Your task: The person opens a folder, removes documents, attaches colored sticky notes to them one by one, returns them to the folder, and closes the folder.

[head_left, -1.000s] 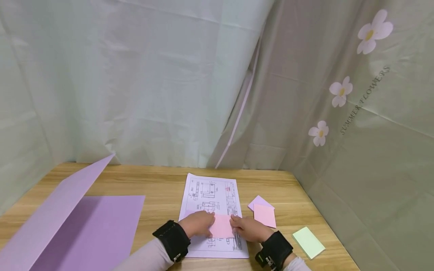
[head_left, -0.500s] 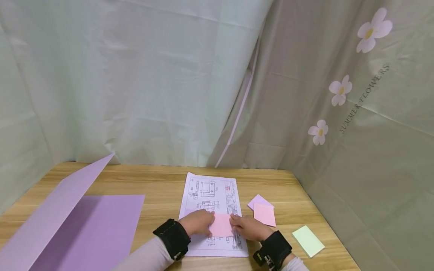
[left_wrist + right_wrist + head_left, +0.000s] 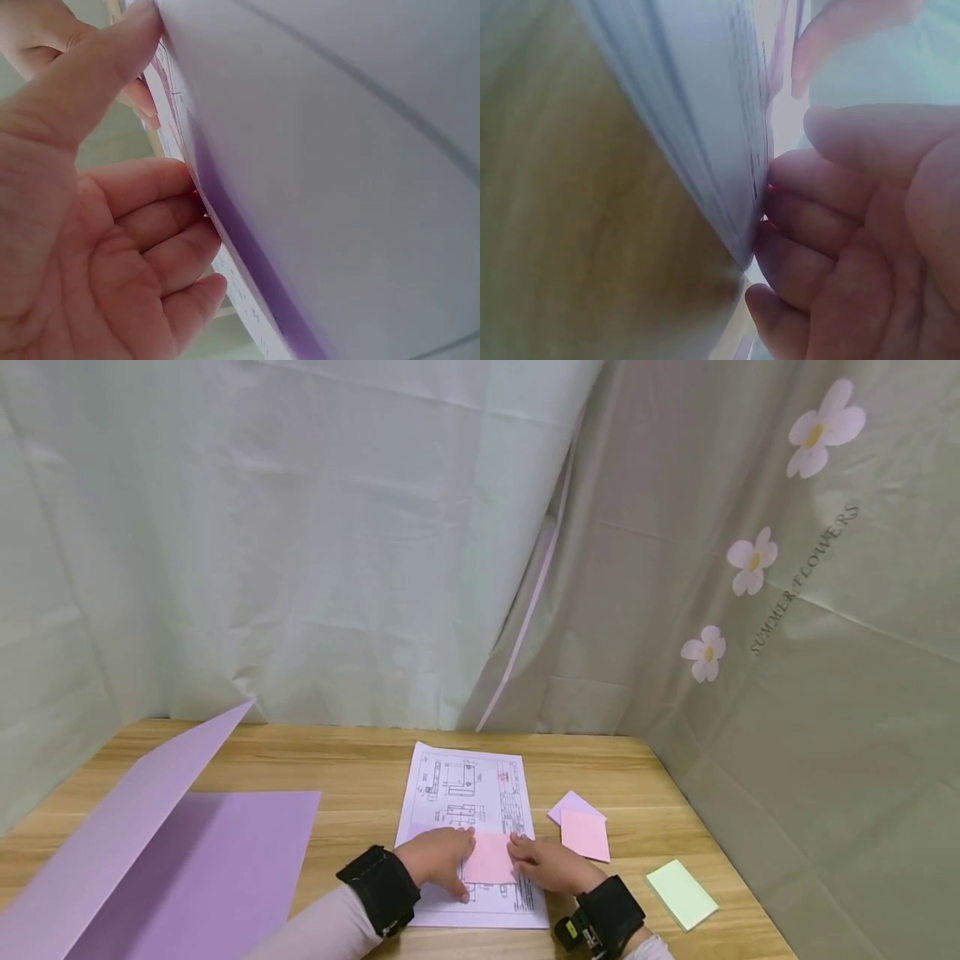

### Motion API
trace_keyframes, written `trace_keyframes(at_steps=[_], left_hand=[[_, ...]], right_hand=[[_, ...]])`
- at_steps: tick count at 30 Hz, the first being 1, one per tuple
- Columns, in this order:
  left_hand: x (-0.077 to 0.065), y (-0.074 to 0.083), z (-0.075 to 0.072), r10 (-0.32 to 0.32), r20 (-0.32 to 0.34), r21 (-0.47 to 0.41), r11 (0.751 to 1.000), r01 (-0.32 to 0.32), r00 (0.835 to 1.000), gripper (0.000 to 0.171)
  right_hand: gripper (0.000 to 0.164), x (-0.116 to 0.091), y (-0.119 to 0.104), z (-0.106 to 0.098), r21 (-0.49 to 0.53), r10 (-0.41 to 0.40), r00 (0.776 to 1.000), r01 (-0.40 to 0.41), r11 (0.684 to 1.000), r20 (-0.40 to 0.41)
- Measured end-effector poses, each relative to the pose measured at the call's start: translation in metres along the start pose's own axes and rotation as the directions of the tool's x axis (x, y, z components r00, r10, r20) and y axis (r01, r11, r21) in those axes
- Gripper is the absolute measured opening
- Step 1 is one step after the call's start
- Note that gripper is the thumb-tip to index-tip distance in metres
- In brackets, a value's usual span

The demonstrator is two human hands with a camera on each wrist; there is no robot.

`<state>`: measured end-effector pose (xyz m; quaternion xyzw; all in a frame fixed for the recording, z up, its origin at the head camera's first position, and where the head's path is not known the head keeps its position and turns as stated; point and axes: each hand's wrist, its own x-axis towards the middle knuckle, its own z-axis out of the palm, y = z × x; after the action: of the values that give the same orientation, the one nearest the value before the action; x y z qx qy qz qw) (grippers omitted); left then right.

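Observation:
A pink sticky note (image 3: 490, 860) lies flat on the lower half of a printed technical drawing (image 3: 435, 906). My left hand (image 3: 441, 860) rests on the drawing with fingertips at the note's left edge, its thumb spread toward the sheet's near side. At the note's right edge, the fingertips of my right hand (image 3: 557, 865) press down. Both palms stay raised over the paper in the wrist views. Part of a purple sticky note (image 3: 424, 829) shows beside the left hand, mostly covered by it. Seen from the right wrist, the drawing tops a stack of sheets (image 3: 697, 112).
On the left stands a large purple folder (image 3: 225, 852), its cover (image 3: 135, 810) raised. A purple pad (image 3: 572, 802) partly under a pink pad (image 3: 585, 836) lies right of the drawing, with a pale green pad (image 3: 682, 894) nearer. Curtains (image 3: 360, 568) hang behind the wooden table (image 3: 360, 768).
My left thumb has slid off the pink note's lower left corner toward the near side. The right hand and the note hold their places.

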<state>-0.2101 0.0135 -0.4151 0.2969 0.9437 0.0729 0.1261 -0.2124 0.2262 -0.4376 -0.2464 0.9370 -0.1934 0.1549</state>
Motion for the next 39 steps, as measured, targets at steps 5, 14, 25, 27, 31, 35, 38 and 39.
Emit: trace_keyframes(at_steps=[5, 14, 25, 27, 31, 35, 38, 39], left_hand=[[0.0, 0.0, 0.002, 0.017, -0.014, 0.04, 0.999, -0.016, 1.0, 0.075], [-0.013, 0.011, 0.007, 0.091, 0.017, 0.205, 0.974, -0.093, 0.996, 0.079], [-0.022, 0.013, 0.009, 0.121, 0.023, 0.227, 0.966, -0.123, 0.992, 0.079], [-0.022, 0.014, 0.008, 0.124, 0.026, 0.214, 0.968, -0.127, 0.992, 0.077], [-0.022, 0.014, 0.007, 0.13, 0.025, 0.195, 0.972, -0.133, 0.991, 0.075], [-0.023, 0.014, 0.007, 0.142, 0.017, 0.19, 0.971, -0.143, 0.99, 0.074], [-0.022, 0.013, 0.007, 0.148, 0.013, 0.173, 0.974, -0.148, 0.989, 0.072], [-0.022, 0.013, 0.008, 0.149, 0.011, 0.169, 0.974, -0.149, 0.989, 0.072]], right_hand=[[0.042, 0.0, -0.001, 0.0, 0.002, 0.006, 1.0, -0.006, 1.0, -0.016], [0.038, 0.001, 0.002, -0.002, 0.069, 0.026, 0.998, -0.022, 0.997, -0.059], [0.038, 0.001, 0.007, -0.004, 0.145, 0.025, 0.994, -0.01, 0.989, -0.104], [0.038, 0.0, 0.008, -0.005, 0.164, 0.021, 0.994, -0.004, 0.986, -0.105], [0.038, -0.002, 0.009, -0.006, 0.2, 0.01, 0.994, 0.012, 0.98, -0.108], [0.039, -0.005, 0.012, -0.007, 0.187, -0.002, 0.993, 0.024, 0.982, -0.119], [0.039, -0.007, 0.015, -0.007, 0.16, -0.011, 0.992, 0.032, 0.987, -0.129], [0.039, -0.008, 0.016, -0.006, 0.16, -0.008, 0.992, 0.029, 0.987, -0.129]])
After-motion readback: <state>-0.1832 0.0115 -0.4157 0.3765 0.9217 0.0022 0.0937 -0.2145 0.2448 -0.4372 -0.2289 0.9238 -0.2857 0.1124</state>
